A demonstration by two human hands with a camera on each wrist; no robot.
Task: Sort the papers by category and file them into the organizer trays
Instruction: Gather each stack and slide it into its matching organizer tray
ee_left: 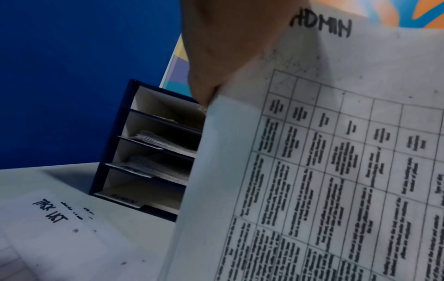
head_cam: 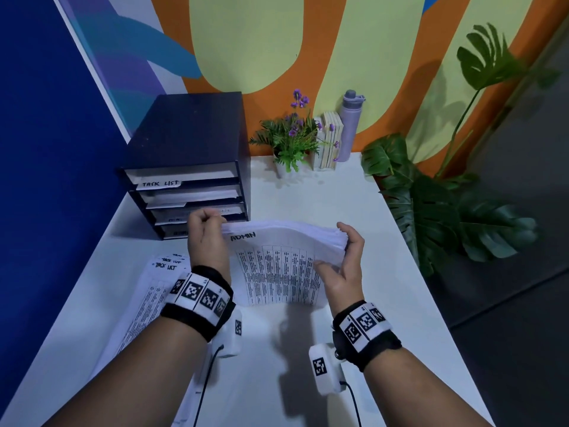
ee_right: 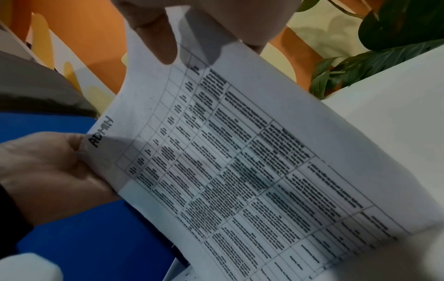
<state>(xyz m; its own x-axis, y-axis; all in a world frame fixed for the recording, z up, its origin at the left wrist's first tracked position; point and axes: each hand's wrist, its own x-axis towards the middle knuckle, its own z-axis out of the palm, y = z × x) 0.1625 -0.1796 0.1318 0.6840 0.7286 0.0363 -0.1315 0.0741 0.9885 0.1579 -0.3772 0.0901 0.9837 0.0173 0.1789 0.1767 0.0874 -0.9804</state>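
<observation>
I hold a stack of white sheets marked ADMIN (head_cam: pixel 277 263) (ee_left: pixel 336 152) (ee_right: pixel 240 161) above the white table, printed tables facing me. My left hand (head_cam: pixel 207 235) (ee_right: pixel 48 171) pinches the stack's top left corner. My right hand (head_cam: pixel 341 260) grips its right edge, thumb (ee_right: pixel 158 38) on the front. The dark blue organizer (head_cam: pixel 191 167) (ee_left: pixel 144 152) stands at the back left with several trays; the top tray is labelled TASK LIST, the bottom one (ee_left: pixel 127 200) ADMIN. Papers marked TASK LIST (head_cam: pixel 154 285) (ee_left: pixel 52 213) lie fanned on the table at the left.
A small potted plant with purple flowers (head_cam: pixel 292 140), some books (head_cam: pixel 331 140) and a lilac bottle (head_cam: pixel 349 124) stand along the back wall. A large leafy plant (head_cam: pixel 446 204) is off the table's right edge (head_cam: pixel 431 303). A blue wall runs along the left.
</observation>
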